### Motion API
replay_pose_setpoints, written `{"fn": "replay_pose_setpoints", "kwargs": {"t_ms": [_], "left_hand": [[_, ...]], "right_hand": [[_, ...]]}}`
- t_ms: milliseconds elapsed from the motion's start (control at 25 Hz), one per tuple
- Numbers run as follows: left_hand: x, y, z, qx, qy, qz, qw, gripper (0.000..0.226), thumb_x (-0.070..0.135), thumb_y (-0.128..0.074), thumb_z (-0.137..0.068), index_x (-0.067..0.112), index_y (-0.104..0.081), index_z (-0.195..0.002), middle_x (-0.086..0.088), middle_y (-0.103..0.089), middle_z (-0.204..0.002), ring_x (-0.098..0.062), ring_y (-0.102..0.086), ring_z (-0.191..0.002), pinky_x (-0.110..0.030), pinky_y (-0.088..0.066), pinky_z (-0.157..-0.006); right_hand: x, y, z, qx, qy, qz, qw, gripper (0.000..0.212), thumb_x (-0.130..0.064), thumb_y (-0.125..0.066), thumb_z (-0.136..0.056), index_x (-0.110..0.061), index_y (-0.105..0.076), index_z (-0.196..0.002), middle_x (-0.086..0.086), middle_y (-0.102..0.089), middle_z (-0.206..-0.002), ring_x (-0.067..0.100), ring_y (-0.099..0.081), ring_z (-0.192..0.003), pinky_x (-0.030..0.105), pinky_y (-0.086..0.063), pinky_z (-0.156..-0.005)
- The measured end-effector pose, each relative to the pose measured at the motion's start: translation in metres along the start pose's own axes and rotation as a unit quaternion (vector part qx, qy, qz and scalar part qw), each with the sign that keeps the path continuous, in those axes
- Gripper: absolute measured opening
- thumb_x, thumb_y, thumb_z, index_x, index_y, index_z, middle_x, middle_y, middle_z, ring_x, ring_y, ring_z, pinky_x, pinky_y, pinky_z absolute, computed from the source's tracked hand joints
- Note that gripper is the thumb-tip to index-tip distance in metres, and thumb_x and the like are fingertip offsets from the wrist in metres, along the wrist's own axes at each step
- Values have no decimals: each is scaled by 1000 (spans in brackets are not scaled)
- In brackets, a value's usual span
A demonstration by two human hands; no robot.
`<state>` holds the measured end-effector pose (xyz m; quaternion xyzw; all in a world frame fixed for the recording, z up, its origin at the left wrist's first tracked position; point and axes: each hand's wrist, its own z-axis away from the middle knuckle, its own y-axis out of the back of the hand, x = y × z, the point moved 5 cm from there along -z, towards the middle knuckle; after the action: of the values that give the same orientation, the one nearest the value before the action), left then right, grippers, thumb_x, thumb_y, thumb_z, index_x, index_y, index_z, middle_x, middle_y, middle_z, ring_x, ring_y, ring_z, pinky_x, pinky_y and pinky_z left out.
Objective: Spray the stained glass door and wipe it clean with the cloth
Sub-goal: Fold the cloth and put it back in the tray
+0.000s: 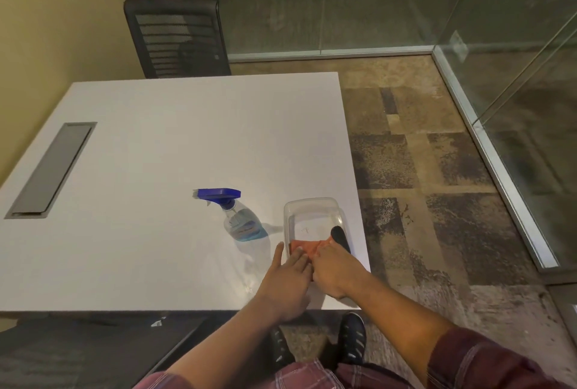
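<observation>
An orange cloth [304,246] lies in the near end of a clear plastic tub [312,205] at the right edge of the white table [156,145]. Both hands reach into the tub. My right hand [335,267] has its fingers on the cloth. My left hand [288,276] rests flat at the tub's near left rim, fingertips touching the cloth. A clear spray bottle [240,220] with a blue trigger head stands left of the tub. A glass door and glass wall [515,76] stand at the right.
A dark oblong object [340,237] lies in the tub beside the cloth. A black mesh chair [176,35] sits behind the table. A grey cable hatch [53,170] is set in the tabletop at left. Patterned carpet [421,170] spreads to the right.
</observation>
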<state>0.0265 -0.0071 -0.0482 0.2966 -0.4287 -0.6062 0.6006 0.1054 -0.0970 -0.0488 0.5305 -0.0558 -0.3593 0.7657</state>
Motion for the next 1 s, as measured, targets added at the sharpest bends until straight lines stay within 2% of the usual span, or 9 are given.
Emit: {"fn": "replay_pose_setpoints", "kwargs": {"t_ms": [120,200,280,400,480,560,640,840,1000], "left_hand": [[-17,5,21,62,-9,109,992,67,52,-48,-112,34,-27,-172,7,-17,-185,-19,-9,-174,-53,5,-141],[-29,13,36,114,25,235,965,59,54,-48,-112,38,-38,-168,13,-27,-182,-12,-20,-171,-44,-9,-143],[-47,18,49,182,113,378,901,51,48,-58,-110,31,-54,-158,10,-46,-172,-12,-39,-162,-38,-26,-138],[-77,15,61,286,282,507,763,31,28,-69,-107,18,-68,-136,-3,-70,-145,-22,-65,-132,-49,-51,-121],[-98,13,69,348,353,527,690,25,20,-74,-104,11,-68,-127,-10,-73,-130,-23,-67,-115,-56,-57,-112],[-119,11,75,387,388,529,648,30,16,-79,-100,10,-63,-125,-12,-70,-125,-23,-64,-109,-57,-58,-109],[-138,13,75,400,384,524,647,41,15,-83,-96,12,-60,-130,-10,-67,-128,-22,-62,-112,-53,-59,-109],[-171,18,56,329,308,528,720,68,17,-84,-96,12,-52,-155,1,-58,-151,-17,-57,-133,-47,-51,-117],[-181,17,45,280,263,506,772,56,9,-79,-98,14,-59,-150,-4,-71,-145,-24,-67,-130,-47,-53,-115]], "right_hand": [[-5,9,8,73,6,-146,987,41,-15,-55,-107,-25,-63,-146,-2,-69,-144,17,-62,-130,27,-34,-124],[-2,15,9,86,-14,-205,975,36,-22,-62,-106,-26,-66,-142,5,-70,-138,22,-61,-127,32,-45,-118],[6,19,6,109,-60,-261,957,33,-23,-59,-107,-17,-68,-139,11,-65,-142,27,-56,-132,35,-44,-115],[15,28,-1,163,-138,-333,919,33,-18,-54,-110,-17,-64,-142,1,-58,-150,18,-55,-137,26,-41,-115],[9,39,-13,185,-132,-345,911,34,-24,-59,-109,-22,-63,-142,-4,-59,-149,17,-57,-136,30,-44,-117],[-4,52,-27,195,-111,-354,908,38,-30,-65,-107,-25,-62,-144,-5,-61,-148,16,-59,-133,34,-49,-115],[-20,65,-44,192,-95,-363,907,45,-37,-67,-105,-28,-58,-148,-6,-58,-151,12,-57,-133,34,-50,-114],[-67,87,-89,155,-47,-343,925,67,-35,-74,-101,-26,-44,-161,-4,-48,-164,16,-49,-146,41,-46,-121],[-91,91,-109,144,-22,-357,923,66,-31,-82,-95,-23,-54,-154,-5,-61,-147,14,-59,-130,27,-46,-108]]}}
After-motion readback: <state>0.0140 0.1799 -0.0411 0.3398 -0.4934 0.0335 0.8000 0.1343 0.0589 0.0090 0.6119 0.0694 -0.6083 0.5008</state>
